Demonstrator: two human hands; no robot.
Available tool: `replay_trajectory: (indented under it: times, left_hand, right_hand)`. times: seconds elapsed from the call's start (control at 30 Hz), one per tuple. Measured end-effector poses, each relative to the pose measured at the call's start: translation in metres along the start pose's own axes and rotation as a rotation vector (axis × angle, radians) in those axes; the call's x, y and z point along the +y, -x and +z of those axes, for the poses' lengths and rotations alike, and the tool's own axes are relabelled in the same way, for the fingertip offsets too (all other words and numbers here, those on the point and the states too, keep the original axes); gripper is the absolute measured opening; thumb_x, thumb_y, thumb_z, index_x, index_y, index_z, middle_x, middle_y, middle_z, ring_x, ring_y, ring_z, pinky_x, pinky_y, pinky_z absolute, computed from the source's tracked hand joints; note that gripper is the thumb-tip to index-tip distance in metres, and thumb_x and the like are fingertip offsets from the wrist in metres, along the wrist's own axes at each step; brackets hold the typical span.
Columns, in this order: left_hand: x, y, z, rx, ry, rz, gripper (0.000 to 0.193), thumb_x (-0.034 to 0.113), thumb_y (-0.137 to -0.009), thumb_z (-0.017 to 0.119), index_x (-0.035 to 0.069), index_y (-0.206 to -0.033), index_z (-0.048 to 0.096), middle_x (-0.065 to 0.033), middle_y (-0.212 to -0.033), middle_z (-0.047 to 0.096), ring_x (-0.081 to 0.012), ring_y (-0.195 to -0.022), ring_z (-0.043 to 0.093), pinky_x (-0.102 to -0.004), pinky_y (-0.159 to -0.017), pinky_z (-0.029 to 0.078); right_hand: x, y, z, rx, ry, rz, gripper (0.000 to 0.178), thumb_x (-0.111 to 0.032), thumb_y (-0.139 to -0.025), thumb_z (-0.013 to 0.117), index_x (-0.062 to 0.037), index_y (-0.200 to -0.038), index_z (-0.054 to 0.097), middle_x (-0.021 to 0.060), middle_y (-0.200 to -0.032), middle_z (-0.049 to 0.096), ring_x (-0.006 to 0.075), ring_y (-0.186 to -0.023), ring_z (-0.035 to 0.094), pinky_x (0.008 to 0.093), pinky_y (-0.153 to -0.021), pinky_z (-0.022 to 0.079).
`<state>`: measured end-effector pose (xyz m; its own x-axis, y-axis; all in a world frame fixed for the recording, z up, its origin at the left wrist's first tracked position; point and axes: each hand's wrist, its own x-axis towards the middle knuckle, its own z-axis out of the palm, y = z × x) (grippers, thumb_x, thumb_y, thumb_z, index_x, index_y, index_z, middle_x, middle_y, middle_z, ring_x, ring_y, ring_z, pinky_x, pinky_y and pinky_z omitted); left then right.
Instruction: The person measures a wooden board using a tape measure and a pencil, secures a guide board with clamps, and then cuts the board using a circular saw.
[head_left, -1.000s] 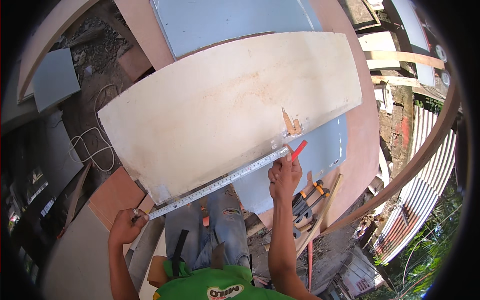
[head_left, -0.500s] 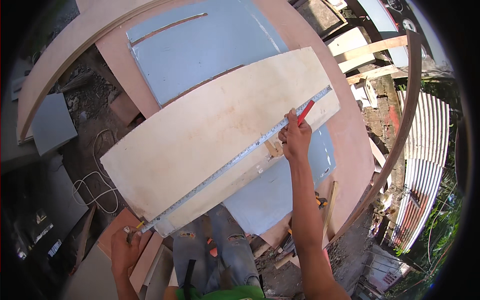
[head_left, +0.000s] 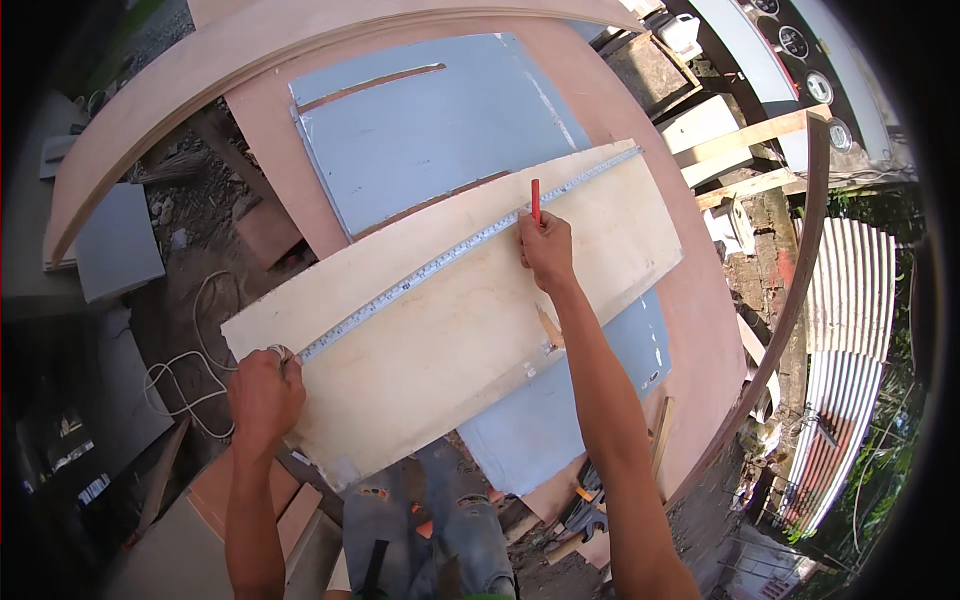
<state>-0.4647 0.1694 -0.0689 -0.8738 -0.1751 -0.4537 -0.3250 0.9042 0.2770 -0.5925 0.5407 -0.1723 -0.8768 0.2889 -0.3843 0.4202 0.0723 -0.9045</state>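
Note:
A pale cream board (head_left: 440, 370) with a gently curved far edge lies slantwise before me. Across it stretches the silver blade of a tape measure (head_left: 410, 283), from the left edge to the far right corner. My left hand (head_left: 266, 398) is closed on the tape's near end at the board's left edge; the fingers hide what else is in the grip. My right hand (head_left: 547, 250) is closed on a red pencil (head_left: 536, 202), which points up and away beside the blade. Its fingers are at the blade's near side, over the board.
Under the board lie a blue-grey panel (head_left: 420, 120) and a larger pinkish plywood sheet (head_left: 700, 360). Curved wooden strips (head_left: 130, 150) arch at the far left, and another (head_left: 800, 270) runs down the right. A white cord (head_left: 185, 375) loops at left. Tools (head_left: 585, 515) lie near my legs.
The tape has shifted from the board's near side toward its far edge. Both hands have moved away from me with it, the right also leftward. The pencil has turned more upright.

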Motion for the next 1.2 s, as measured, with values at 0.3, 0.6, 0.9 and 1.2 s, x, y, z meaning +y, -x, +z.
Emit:
replay_trajectory:
  times: [0.3,0.6,0.9,1.2]
  left_hand:
    - [-0.026,-0.015,-0.002,0.045,0.031,0.012,0.023,0.021,-0.089,0.062,0.000,-0.090,0.072,-0.0255,-0.084,0.068,-0.0436,-0.082,0.066,-0.0483,-0.075,0.051]
    - [-0.038,-0.035,0.003,0.196,-0.043,0.074,0.025,0.025,-0.091,0.061,0.001,-0.092,0.071,-0.0208,-0.100,0.065,-0.0402,-0.092,0.064,-0.0496,-0.080,0.051]
    - [-0.040,-0.053,-0.003,0.224,-0.085,0.055,0.024,0.023,-0.090,0.062,0.001,-0.089,0.070,-0.0204,-0.096,0.066,-0.0394,-0.092,0.065,-0.0491,-0.080,0.051]
    - [-0.029,-0.060,-0.011,0.107,-0.128,-0.024,0.028,0.028,-0.089,0.062,0.002,-0.093,0.071,-0.0205,-0.100,0.069,-0.0402,-0.095,0.065,-0.0488,-0.084,0.052]
  right_hand:
    - [-0.004,0.025,0.000,-0.165,0.042,0.051,0.022,-0.022,-0.098,0.060,-0.0014,-0.092,0.060,-0.0025,-0.062,0.049,0.0025,-0.046,0.035,0.0228,-0.039,0.026]
    - [-0.002,0.034,-0.019,-0.144,0.061,0.098,0.025,-0.025,-0.099,0.059,-0.0005,-0.096,0.061,-0.0022,-0.065,0.048,0.0025,-0.045,0.034,0.0223,-0.040,0.024]
    - [0.000,0.037,-0.025,-0.058,0.176,-0.233,0.043,-0.038,-0.104,0.049,-0.0014,-0.085,0.061,-0.0003,-0.062,0.050,0.0082,-0.048,0.043,0.0250,-0.047,0.036]
    - [-0.030,0.020,0.000,-0.058,-0.020,-0.317,0.032,-0.028,-0.092,0.072,0.0004,-0.086,0.057,0.0077,-0.070,0.064,0.0143,-0.063,0.066,0.0267,-0.062,0.053]
